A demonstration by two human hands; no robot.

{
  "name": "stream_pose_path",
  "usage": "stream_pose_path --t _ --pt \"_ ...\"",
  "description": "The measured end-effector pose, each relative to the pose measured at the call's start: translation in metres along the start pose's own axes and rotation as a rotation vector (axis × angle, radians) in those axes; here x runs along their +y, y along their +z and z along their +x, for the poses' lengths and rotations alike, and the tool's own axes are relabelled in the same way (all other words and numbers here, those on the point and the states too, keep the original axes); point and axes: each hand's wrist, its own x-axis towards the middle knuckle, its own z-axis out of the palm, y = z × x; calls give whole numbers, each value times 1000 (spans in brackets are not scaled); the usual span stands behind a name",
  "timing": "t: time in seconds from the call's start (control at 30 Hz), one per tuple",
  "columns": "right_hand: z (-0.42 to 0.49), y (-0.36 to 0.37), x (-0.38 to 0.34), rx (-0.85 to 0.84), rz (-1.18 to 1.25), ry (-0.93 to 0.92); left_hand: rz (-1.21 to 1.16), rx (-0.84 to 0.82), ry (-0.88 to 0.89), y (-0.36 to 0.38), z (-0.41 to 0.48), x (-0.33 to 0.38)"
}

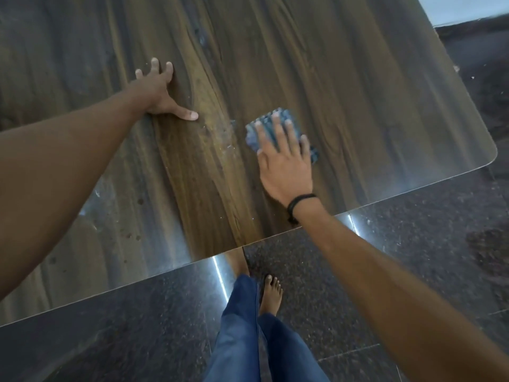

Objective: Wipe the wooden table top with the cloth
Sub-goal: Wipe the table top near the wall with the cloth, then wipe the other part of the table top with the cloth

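Observation:
The wooden table top (344,86) fills the upper part of the head view, dark brown with streaked grain and a glossy sheen. A folded blue-grey cloth (254,136) lies on it right of the middle. My right hand (283,158) presses flat on the cloth with straight, spread fingers, and a black band circles its wrist. To the left, my left hand (159,92) rests flat on the bare wood, fingers spread and thumb pointing right. Pale specks and smears show on the wood between the two hands.
The table's near edge (192,264) runs diagonally from lower left to a rounded corner (490,158) at the right. Below it is a dark speckled stone floor (399,257). My legs in blue jeans (242,326) and a bare foot (271,293) stand close to the edge.

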Motion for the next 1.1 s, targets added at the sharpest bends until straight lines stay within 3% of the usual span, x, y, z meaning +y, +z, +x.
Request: stream_pose_path --t 0.1,0.13,0.23,0.27,0.37,0.4,0.53,0.67,0.8,0.93,0.97,1.1 --pt "-12 3 7 -40 -51 -266 2 24 21 4 4 -3" --pt "-3 0 16 -37 -34 -253 1 32 26 4 5 -5" --pt "33 -8 7 -9 41 61 -18 27 27 4 5 -5" --pt "35 -4 -6 -13 30 49 -25 29 28 3 4 -5" --pt "26 7 -18 -31 -32 -275 -49 46 44 5 0 -6" --pt "32 4 -13 -22 -25 -287 -59 50 46 6 -1 -7" --pt "70 -1 -25 -10 17 12 -95 23 45 5 2 -7" --pt "72 0 -15 -85 -57 -293 -99 34 47 9 7 -10" --pt "96 -6 -19 -29 8 -22 -120 28 41 8 6 -9" --pt "73 1 -17 -93 -66 -323 -107 37 53 11 8 -9" --pt "78 -4 -9 -104 -56 -328 -108 38 52 11 8 -10" --pt "102 -10 -26 -66 5 -8 -98 11 46 11 11 -11"
